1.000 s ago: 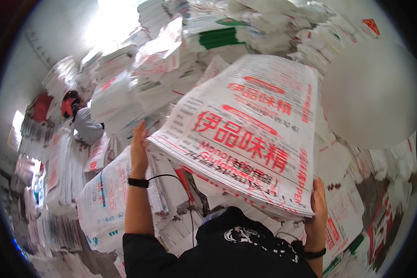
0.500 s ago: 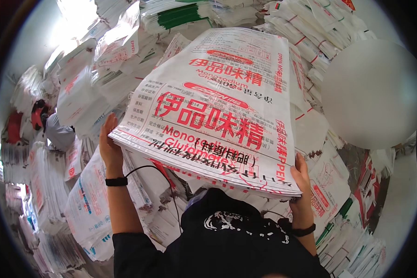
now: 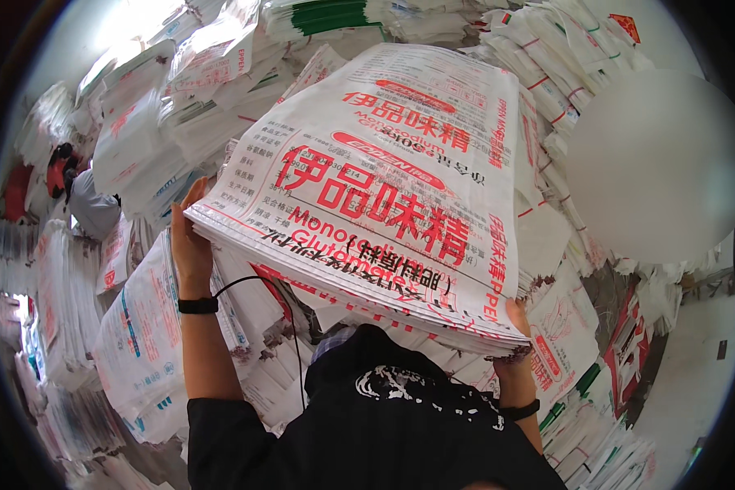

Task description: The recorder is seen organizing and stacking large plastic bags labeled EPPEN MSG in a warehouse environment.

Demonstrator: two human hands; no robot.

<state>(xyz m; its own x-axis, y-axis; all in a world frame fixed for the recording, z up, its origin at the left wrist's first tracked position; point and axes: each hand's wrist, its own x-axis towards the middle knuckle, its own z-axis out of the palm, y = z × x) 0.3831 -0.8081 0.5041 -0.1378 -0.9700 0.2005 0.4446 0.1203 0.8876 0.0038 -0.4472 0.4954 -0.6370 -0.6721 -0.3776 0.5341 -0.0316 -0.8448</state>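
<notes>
A thick stack of flat white woven sacks (image 3: 384, 204) with red and black printing lies across the middle, held in front of me. My left hand (image 3: 193, 245) is closed on its near left corner, palm against the edge and fingers partly hidden under it. At the near right corner my right hand (image 3: 516, 343) grips the stack, with most of its fingers hidden beneath. The stack's near edge shows many layers and tilts down toward the right. Black bands circle both wrists, and a thin black cable (image 3: 296, 343) runs from the left one.
Bundles of folded white sacks (image 3: 131, 147) are heaped on the left, and more tied bundles (image 3: 547, 73) rise at the far right. A green-printed bundle (image 3: 327, 18) sits at the back. Another person (image 3: 90, 200) is among the piles at far left. A pale wall (image 3: 690, 359) borders the right.
The stack's near right side and my right hand have shifted slightly, with more of the hand now under the corner. Both hands keep hold. The view has moved a little.
</notes>
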